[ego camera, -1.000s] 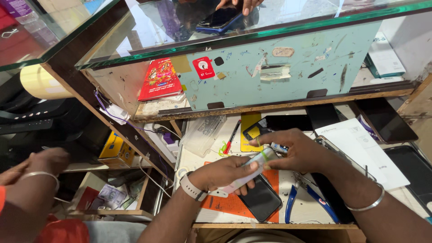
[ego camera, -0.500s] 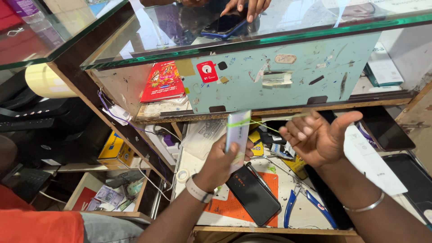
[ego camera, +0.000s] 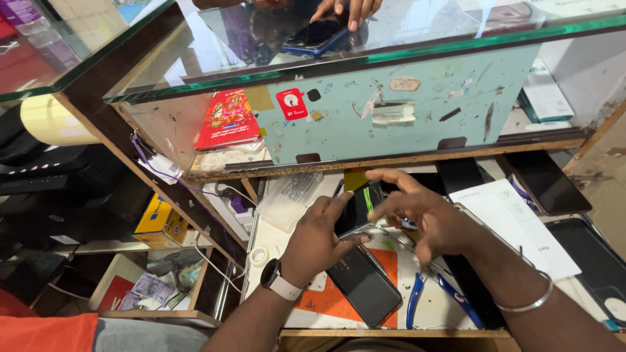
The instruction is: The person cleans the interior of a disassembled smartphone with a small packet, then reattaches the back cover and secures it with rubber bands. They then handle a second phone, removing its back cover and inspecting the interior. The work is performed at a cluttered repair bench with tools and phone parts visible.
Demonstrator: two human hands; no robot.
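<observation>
Phone screen panel [ego camera: 357,207] sits above the orange mat [ego camera: 313,301], pinched between your left hand [ego camera: 319,238] and right hand [ego camera: 424,215] fingers closed on its edges; grip only edges, keeping it level.

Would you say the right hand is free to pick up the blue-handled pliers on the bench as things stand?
Probably not at once: the right hand and the left hand both grip a small dark panel, though the pliers lie uncovered just beneath it.
</observation>
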